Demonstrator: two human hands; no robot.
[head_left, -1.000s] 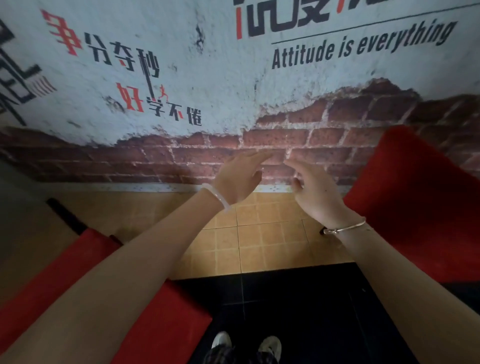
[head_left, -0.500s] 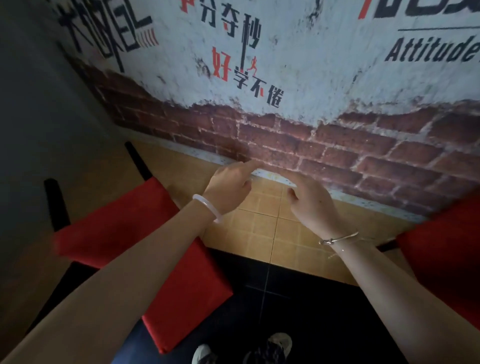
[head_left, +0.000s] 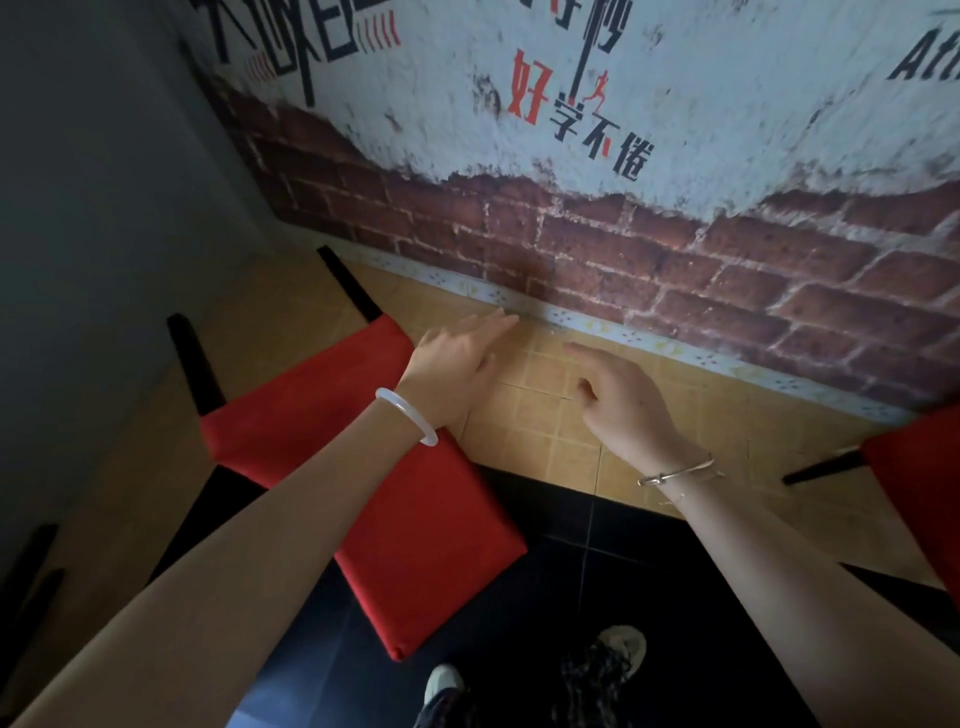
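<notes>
Red chair (head_left: 415, 545) sat centre-left of the frame, its seat cushion running on a diagonal from mid-left down toward bottom centre, with two black back posts (head_left: 195, 364) rising at its upper-left end. Left hand (head_left: 457, 369) was just past the cushion's upper corner, at frame centre, palm down, fingers straight and together, gripping nothing. Its fingertips overlapped the pale patterned skirting strip (head_left: 649, 340) in the picture; can't tell if they actually touched it. Left forearm crossed over the cushion, with a white bangle (head_left: 408, 415) on the wrist. Right hand (head_left: 623, 400) was right of centre, near the left hand but apart from it, fingers loosely extended, thumb out, also holding nothing, seen against the tan floor tiles (head_left: 540, 441). A thin silver bracelet (head_left: 675, 473) was on that wrist. Black floor tiles (head_left: 571, 571) filled the lower centre, with the person's shoes (head_left: 444, 680) at the bottom edge. Brick wall (head_left: 675, 260) spanned the upper frame, white plaster and printed lettering above the bricks. A plain grey wall (head_left: 104, 208) took the upper left. Part of a second red seat (head_left: 919, 478) showed at the right edge.
</notes>
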